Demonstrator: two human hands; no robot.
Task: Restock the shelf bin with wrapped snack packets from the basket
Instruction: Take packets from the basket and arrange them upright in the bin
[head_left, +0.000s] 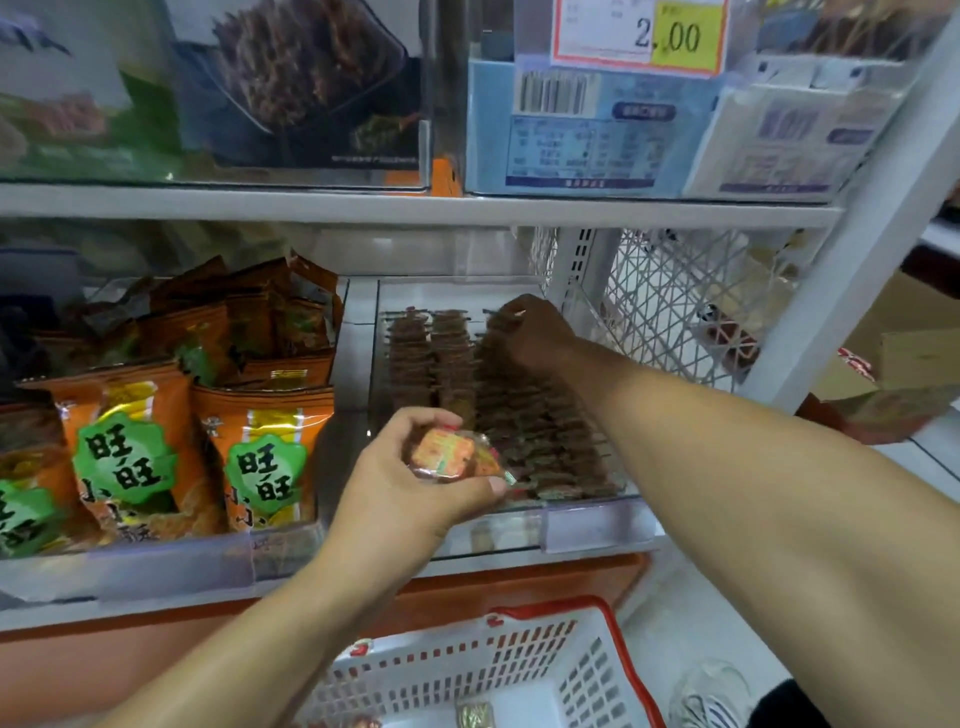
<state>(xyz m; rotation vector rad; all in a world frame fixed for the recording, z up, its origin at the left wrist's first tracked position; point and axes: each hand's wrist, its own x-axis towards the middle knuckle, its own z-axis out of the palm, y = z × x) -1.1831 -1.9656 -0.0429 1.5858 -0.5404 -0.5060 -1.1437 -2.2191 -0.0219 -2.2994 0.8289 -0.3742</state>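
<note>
Head view looks down at a clear bin (592, 512) on the shelf (415, 208), filled with rows of brown packets (519, 410). Left hand (415, 483) pinches one wrapped packet (452, 454) at the bin's front edge. Right hand (535, 332) reaches to the back of the bin, fingers curled on the rear packets. Below stands a white basket (519, 665) with red rim, a few packets inside. Orange bags (260, 457) fill the neighbouring bin.

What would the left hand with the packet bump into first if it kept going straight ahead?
Probably the rows of wrapped snack packets standing in the clear shelf bin. The left hand, gripping a snack packet, points up and right toward them; depth is hard to judge.
</note>
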